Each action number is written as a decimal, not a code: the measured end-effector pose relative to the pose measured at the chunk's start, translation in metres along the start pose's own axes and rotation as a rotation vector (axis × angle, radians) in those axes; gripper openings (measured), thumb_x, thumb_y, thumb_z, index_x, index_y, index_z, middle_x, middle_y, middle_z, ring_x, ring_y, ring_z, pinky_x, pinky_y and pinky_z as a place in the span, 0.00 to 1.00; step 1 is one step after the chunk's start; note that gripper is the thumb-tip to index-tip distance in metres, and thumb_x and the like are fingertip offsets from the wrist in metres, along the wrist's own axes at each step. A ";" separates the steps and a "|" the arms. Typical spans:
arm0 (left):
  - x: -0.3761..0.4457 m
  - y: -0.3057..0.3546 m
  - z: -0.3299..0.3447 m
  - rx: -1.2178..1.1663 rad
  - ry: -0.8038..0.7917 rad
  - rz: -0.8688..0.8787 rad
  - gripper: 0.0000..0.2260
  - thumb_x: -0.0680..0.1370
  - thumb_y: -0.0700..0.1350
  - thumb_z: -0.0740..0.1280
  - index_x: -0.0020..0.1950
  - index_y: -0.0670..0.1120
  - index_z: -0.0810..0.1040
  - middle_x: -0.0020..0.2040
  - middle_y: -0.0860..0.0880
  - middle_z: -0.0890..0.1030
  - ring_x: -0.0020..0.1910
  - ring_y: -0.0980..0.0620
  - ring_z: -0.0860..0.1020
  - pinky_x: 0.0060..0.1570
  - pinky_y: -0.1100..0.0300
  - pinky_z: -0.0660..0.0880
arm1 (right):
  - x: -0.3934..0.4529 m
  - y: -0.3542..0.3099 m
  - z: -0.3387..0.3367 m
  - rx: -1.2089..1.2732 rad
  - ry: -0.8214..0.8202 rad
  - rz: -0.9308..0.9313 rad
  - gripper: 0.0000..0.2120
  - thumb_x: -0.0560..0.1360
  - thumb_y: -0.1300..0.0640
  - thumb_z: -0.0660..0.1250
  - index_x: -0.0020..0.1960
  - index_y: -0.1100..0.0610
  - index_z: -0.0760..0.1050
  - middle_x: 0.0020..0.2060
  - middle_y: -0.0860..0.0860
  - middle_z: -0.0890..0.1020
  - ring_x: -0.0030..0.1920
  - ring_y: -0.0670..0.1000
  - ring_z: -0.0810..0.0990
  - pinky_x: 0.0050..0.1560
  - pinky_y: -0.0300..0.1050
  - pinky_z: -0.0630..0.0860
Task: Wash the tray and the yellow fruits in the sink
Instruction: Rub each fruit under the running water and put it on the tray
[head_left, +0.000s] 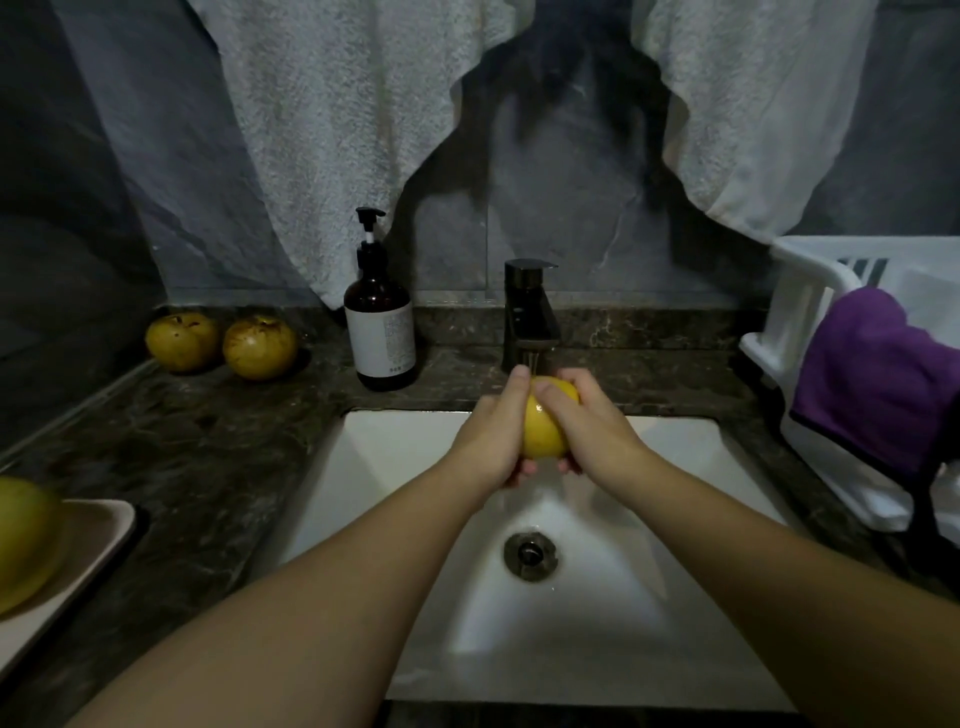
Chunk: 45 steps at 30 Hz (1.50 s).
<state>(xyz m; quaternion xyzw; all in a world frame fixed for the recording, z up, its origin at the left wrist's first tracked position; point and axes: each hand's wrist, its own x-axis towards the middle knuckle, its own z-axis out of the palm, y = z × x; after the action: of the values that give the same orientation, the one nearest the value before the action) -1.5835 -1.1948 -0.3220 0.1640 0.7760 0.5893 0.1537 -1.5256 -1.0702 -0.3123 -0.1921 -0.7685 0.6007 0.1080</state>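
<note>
Both hands hold one yellow fruit (543, 431) over the white sink (675, 525), right under the dark faucet (530, 312), where water runs. My left hand (493, 431) cups its left side and my right hand (587, 423) wraps its right side. Two more yellow fruits (182, 341) (260, 347) sit on the counter at the back left. Another yellow fruit (23, 540) lies on a beige tray (98, 535) at the left edge.
A brown pump bottle (382, 332) stands left of the faucet. A white rack (810, 312) with a purple cloth (878, 374) stands on the right counter. Towels (332, 130) hang on the wall behind. The drain (531, 553) is in the sink's middle.
</note>
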 end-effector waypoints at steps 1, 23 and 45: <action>0.000 -0.001 0.000 0.072 0.026 0.037 0.32 0.77 0.75 0.54 0.62 0.50 0.74 0.48 0.46 0.82 0.39 0.49 0.82 0.37 0.56 0.77 | -0.001 -0.001 0.001 -0.004 -0.040 0.057 0.23 0.77 0.28 0.58 0.61 0.43 0.72 0.41 0.55 0.82 0.30 0.51 0.81 0.25 0.39 0.71; -0.001 -0.001 0.001 0.121 0.038 0.176 0.29 0.77 0.73 0.59 0.67 0.54 0.73 0.55 0.51 0.80 0.46 0.53 0.81 0.42 0.56 0.78 | -0.003 -0.002 -0.003 0.140 -0.066 0.243 0.30 0.77 0.26 0.56 0.57 0.51 0.76 0.33 0.56 0.82 0.26 0.51 0.80 0.23 0.37 0.70; 0.002 0.000 0.001 0.049 0.074 0.133 0.27 0.77 0.73 0.56 0.65 0.55 0.73 0.52 0.49 0.79 0.49 0.48 0.80 0.50 0.48 0.81 | -0.003 -0.004 0.003 0.112 -0.051 0.179 0.28 0.77 0.27 0.56 0.58 0.50 0.73 0.33 0.54 0.81 0.27 0.49 0.78 0.25 0.39 0.71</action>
<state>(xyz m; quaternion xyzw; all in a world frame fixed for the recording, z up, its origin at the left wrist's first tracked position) -1.5848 -1.1928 -0.3229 0.1973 0.7828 0.5845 0.0814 -1.5246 -1.0746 -0.3090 -0.2384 -0.7159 0.6546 0.0451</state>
